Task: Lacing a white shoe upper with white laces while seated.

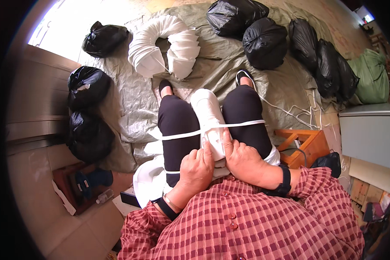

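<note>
A long white round-ended piece [207, 106], shaped like a shoe or slipper, lies between my thighs. A white strap [242, 124] runs over both thighs and across the piece. My left hand [198, 168] is at the piece's near left side, index finger stretched along it and the other fingers curled. My right hand [242, 159] grips the near right side, its index finger pointing up the piece toward the strap. The undersides of my fingers are hidden. More white material [149, 177] rests beside my left thigh.
A curved bundle of stacked white pieces [184, 52] lies on a greenish sheet [125, 130] ahead. Black bags [264, 43] stand around it, with a green sack [370, 76] at far right. A wooden stool [307, 147] and white cord [305, 113] are right; cardboard [43, 182] is left.
</note>
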A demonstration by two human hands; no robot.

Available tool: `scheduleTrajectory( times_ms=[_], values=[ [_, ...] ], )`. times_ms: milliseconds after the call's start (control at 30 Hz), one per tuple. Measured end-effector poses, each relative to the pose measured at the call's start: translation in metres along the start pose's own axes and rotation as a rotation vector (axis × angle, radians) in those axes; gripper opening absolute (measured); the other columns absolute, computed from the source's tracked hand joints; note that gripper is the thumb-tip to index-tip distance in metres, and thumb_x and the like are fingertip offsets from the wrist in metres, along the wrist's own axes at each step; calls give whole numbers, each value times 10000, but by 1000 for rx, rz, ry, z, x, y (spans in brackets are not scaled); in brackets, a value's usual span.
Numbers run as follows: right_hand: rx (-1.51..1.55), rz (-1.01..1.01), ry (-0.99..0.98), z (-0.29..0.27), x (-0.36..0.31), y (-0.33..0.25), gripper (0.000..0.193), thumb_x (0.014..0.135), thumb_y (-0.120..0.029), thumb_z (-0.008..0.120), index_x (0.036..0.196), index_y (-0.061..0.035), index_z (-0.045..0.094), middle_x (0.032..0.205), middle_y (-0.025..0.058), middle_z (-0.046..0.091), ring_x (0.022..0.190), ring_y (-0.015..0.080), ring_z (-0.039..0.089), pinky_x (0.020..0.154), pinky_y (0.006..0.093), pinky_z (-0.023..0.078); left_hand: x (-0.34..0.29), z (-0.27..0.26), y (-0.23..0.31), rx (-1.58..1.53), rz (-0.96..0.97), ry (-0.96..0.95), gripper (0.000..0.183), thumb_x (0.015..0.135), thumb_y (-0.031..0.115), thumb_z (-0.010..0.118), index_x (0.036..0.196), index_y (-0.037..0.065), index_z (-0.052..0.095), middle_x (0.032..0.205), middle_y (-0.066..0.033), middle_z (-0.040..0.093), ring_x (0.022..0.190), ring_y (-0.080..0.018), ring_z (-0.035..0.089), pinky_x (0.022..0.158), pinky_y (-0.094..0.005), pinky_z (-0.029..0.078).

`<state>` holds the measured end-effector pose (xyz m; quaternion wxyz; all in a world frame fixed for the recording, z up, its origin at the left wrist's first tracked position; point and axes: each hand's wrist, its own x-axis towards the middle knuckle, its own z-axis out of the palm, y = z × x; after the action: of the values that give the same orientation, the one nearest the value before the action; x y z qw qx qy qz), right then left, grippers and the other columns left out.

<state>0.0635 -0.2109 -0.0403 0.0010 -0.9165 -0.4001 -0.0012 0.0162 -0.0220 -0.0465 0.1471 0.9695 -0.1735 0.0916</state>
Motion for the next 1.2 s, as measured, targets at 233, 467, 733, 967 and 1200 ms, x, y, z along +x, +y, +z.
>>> scheduleTrajectory(
  times_ms=[233, 467, 733, 967, 1200],
  values=[
    [606, 90, -265, -47, 7, 34, 686, 934, -207, 631, 1471, 132, 370, 902, 266, 675, 742, 401, 693, 686, 461, 563, 2, -20, -4, -190, -135, -106, 604, 866, 149, 731, 1376, -86, 512, 881, -128, 586, 772, -293, 601, 677, -382, 506],
    [1869, 653, -141, -28, 23, 34, 380, 1070, -232, 529, 1353, 18, 491, 757, 59, 638, 558, 84, 554, 532, 225, 444, 43, -31, -19, -421, -337, 59, 374, 900, 64, 677, 1266, 16, 619, 1114, -178, 647, 912, -339, 663, 736, -404, 540],
    [1897, 549, 185, -16, 110, 67, 239, 1076, -187, 521, 1062, -9, 680, 776, -19, 612, 598, 39, 556, 578, 184, 477, 56, -44, -29, -57, 51, -162, 95, 870, 120, 638, 947, 70, 612, 824, -72, 553, 784, -256, 604, 661, -385, 495],
    [1267, 457, 217, -11, 91, 68, 325, 963, -220, 682, 1148, 35, 601, 855, 110, 663, 731, 214, 655, 724, 329, 557, 53, -44, -42, 56, 157, -128, 174, 807, 143, 641, 973, 91, 623, 822, -40, 543, 755, -225, 583, 631, -357, 478],
    [836, 303, 191, -28, 36, 37, 419, 836, -58, 697, 1202, -26, 496, 957, 150, 592, 842, 328, 644, 757, 407, 544, 80, -50, -45, -515, -398, -357, 304, 985, 191, 633, 768, -17, 584, 687, -215, 568, 656, -397, 603, 594, -441, 451]
  ],
)
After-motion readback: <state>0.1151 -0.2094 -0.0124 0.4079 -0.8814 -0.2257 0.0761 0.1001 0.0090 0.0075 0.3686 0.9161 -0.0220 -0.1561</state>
